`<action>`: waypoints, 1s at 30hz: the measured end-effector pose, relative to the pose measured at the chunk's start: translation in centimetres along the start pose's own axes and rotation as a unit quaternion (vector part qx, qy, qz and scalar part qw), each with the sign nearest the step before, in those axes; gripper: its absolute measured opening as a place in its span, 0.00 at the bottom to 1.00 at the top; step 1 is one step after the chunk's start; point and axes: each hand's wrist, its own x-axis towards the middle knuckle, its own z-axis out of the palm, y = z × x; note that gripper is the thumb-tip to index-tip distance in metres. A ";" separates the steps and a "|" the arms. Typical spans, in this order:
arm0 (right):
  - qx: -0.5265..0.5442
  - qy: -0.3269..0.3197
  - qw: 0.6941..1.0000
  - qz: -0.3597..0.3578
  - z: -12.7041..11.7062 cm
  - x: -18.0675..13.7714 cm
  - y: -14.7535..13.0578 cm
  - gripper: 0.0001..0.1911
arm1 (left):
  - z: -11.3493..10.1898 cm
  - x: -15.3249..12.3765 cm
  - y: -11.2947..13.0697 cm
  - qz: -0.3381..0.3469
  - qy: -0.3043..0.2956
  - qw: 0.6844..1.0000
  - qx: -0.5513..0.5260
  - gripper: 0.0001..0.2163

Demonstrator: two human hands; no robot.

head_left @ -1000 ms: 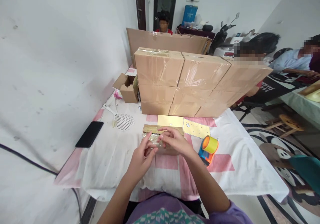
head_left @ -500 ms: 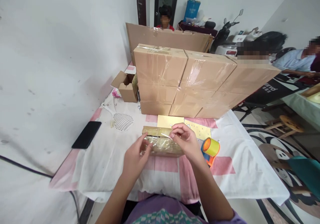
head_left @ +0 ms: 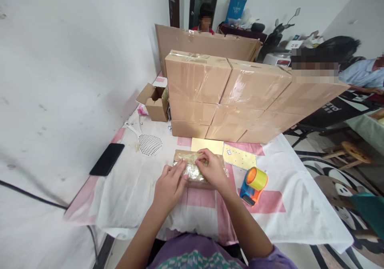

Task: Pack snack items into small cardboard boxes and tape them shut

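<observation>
A small cardboard box lies in front of me, its top covered with shiny, yellowish clear packing tape. My left hand holds the box at its left end, fingers on the taped top and thumb near the front edge. Above the right half, my right hand is closed in a pinch with its fingertips at the tape. Whatever sits between those fingertips is hidden. To the right stands a blue and orange tape dispenser with a yellow tape roll.
Taped-together cardboard boxes form a wall behind my hands, with yellow paper sheets before it. At left lie a white slotted skimmer, a black phone and an open carton. One person is at the back; others are at right.
My right hand has moved left and down onto the box top; the thin white strip it pinched is out of sight. My left fingers have shifted further over the top. The view has swung slightly.
</observation>
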 end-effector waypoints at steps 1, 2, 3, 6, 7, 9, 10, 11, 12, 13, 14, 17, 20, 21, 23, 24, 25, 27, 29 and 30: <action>-0.023 0.003 1.000 -0.003 0.2 0.0 0.2 0.13 | 0.1 -0.1 0.0 0.017 0.002 1.000 0.012 0.21; -0.041 0.005 0.999 -0.006 0.3 0.1 0.3 0.13 | 0.2 -0.2 0.0 0.031 0.005 0.999 0.023 0.20; -0.054 0.006 0.999 -0.006 0.3 0.1 0.5 0.13 | 0.4 -0.3 0.0 0.041 0.008 0.999 0.033 0.20; -0.074 0.012 0.997 -0.008 0.4 0.1 1.1 0.14 | 0.5 -0.5 0.0 0.057 0.009 0.997 0.055 0.18; -0.085 0.014 0.996 -0.016 0.4 0.1 1.3 0.14 | 0.5 -0.6 0.0 0.061 0.009 0.996 0.060 0.17; -0.113 0.015 0.993 -0.040 0.5 0.1 1.6 0.13 | 0.5 -0.7 0.0 0.069 0.010 0.995 0.066 0.16; -0.129 0.015 0.990 -0.051 0.6 0.0 1.7 0.13 | 0.4 -0.8 0.0 0.072 0.013 0.995 0.068 0.15; -0.145 0.014 0.988 -0.060 0.6 -0.2 1.7 0.13 | 0.4 -0.9 0.0 0.077 0.017 0.995 0.069 0.15; -0.163 0.012 0.984 -0.065 0.7 -0.3 1.6 0.13 | 0.4 -0.9 0.0 0.081 0.021 0.994 0.069 0.14; -0.182 0.011 0.981 -0.070 0.8 -0.5 1.5 0.13 | 0.5 -1.0 -0.1 0.084 0.025 0.994 0.069 0.14; -0.205 0.014 0.976 -0.073 0.8 -0.6 1.3 0.14 | 0.5 -1.1 -0.1 0.086 0.028 0.993 0.069 0.14; -0.278 0.049 0.958 -0.054 0.5 -0.8 0.7 0.20 | 0.6 -1.3 -0.1 0.091 0.024 0.993 0.067 0.14; -0.305 0.077 0.949 -0.004 -0.1 -0.6 0.8 0.27 | 0.9 -1.5 0.0 0.103 0.009 0.993 0.063 0.15; -0.307 0.078 0.949 0.004 -0.3 -0.5 0.9 0.27 | 1.0 -1.6 0.0 0.110 0.004 0.992 0.062 0.15; -0.311 0.078 0.947 0.008 -0.5 -0.4 1.3 0.26 | 1.2 -1.8 0.1 0.124 -0.007 0.990 0.061 0.17; -0.316 0.075 0.946 0.006 -0.6 -0.4 1.4 0.26 | 1.3 -2.0 0.1 0.130 -0.010 0.990 0.060 0.18; -0.322 0.070 0.944 0.004 -0.7 -0.4 1.5 0.26 | 1.4 -2.1 0.0 0.134 -0.011 0.989 0.056 0.19; -0.338 0.055 0.940 0.001 -0.7 -0.4 1.5 0.23 | 1.5 -2.5 -0.1 0.137 -0.010 0.990 0.046 0.19; -0.354 0.031 0.935 -0.003 -0.7 -0.4 1.3 0.18 | 1.5 -2.7 -0.1 0.135 -0.009 0.990 0.037 0.19; -0.361 0.018 0.932 -0.007 -0.8 -0.3 1.2 0.16 | 1.4 -2.7 -0.1 0.131 -0.010 0.991 0.034 0.19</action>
